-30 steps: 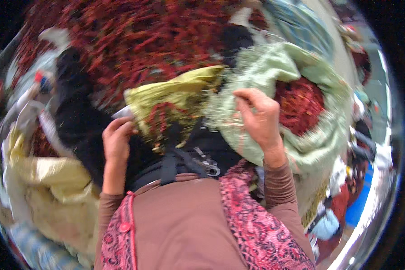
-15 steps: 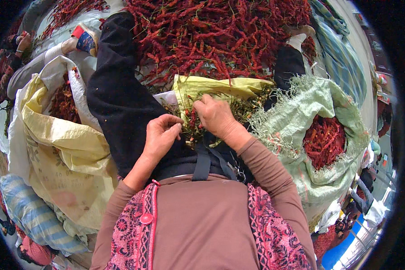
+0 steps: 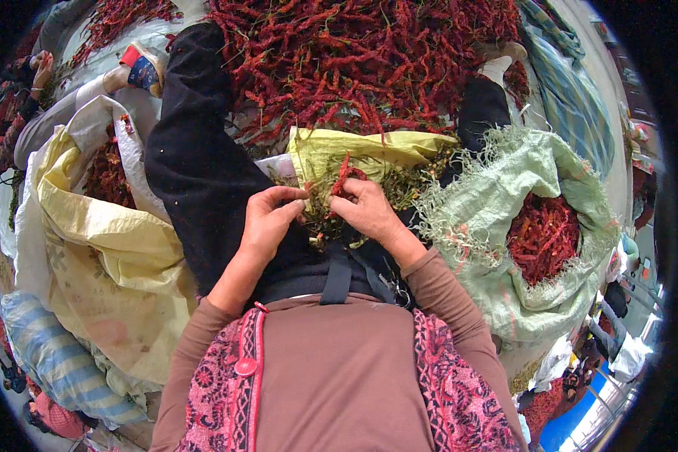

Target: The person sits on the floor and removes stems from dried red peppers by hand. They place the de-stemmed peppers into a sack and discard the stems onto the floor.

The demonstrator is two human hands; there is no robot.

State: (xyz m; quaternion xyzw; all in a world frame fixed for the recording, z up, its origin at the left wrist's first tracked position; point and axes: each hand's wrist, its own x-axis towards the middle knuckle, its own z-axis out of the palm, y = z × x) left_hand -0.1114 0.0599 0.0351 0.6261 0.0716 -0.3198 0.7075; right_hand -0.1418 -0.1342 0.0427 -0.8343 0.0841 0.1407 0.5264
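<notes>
Your right hand (image 3: pixel 369 212) pinches at least one red chili (image 3: pixel 348 175) above one yellow cloth (image 3: pixel 384 148); your left hand (image 3: pixel 267 222), apart from it, has fingertips pinched together, any contents unclear; two open sacks, one cream (image 3: pixel 117 241), one green (image 3: pixel 526 167), flank you.

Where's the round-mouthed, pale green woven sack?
In the head view, the round-mouthed, pale green woven sack is at the right, beyond the bare right hand, with wrinkled red chilies inside.

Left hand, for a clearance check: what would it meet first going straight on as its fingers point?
Likely the right hand, though with depth unclear, the greenish stems between them might come first.
</notes>
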